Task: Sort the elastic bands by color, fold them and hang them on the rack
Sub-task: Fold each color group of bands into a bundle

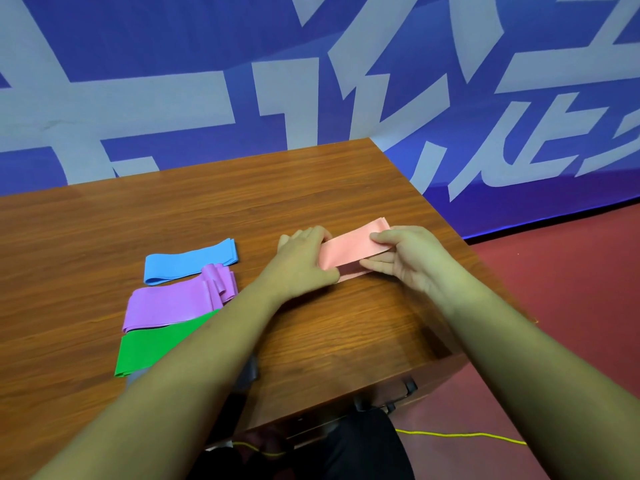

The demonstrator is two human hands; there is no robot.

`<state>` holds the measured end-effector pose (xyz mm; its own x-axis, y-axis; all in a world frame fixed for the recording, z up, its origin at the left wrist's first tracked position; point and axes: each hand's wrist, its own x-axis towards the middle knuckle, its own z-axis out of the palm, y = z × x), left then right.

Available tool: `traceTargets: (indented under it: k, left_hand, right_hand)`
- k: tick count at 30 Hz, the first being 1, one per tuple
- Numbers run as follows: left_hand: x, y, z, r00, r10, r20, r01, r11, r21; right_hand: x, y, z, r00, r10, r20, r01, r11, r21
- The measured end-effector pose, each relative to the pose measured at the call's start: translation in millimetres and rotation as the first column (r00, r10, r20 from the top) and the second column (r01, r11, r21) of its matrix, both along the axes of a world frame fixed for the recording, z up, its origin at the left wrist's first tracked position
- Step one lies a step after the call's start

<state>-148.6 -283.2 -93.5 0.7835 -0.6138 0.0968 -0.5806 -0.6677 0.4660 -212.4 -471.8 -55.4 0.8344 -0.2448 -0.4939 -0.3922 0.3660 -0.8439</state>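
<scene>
Your left hand (304, 258) presses the pink band (349, 251) flat on the desk (207, 209) while your right hand (401, 258) pinches its far end, squaring the fold, with no rack in view

Both hands pressing a pink band (349, 249) on wooden table (173, 209) — blue, purple, green bands beside

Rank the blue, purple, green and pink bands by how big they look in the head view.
1. purple band
2. green band, partly hidden by the forearm, so unsure
3. blue band and pink band look alike; hands cover the pink one's ends.
</scene>
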Motion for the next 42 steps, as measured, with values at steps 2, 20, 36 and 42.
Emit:
traceTargets:
  k: [2,20,36,42]
  left_hand:
    - [0.6,5.0,-1.6,1.000,-0.013,0.010,0.013,0.999,0.040]
    - [-2.0,7.8,-16.2,1.000,0.004,-0.021,-0.004,1.000,-0.012]
    - [2.1,7.1,-19.2,0.993,-0.039,0.114,0.025,0.993,0.119]
    - [3.4,10.9,-19.7,0.992,-0.060,0.108,0.037,0.979,0.201]
  right_hand:
    - [2.6,-0.6,-3.5,1.000,-0.014,-0.022,0.013,0.998,-0.056]
    - [9.7,-14.9,-31.0,1.000,0.028,-0.007,-0.023,0.635,-0.772]
    - [12.9,-23.7,-55.4,1.000,-0.002,0.022,0.020,0.415,-0.910]
    - [9.4,-17.6,-64.0,0.997,0.033,0.077,0.068,0.215,-0.974]
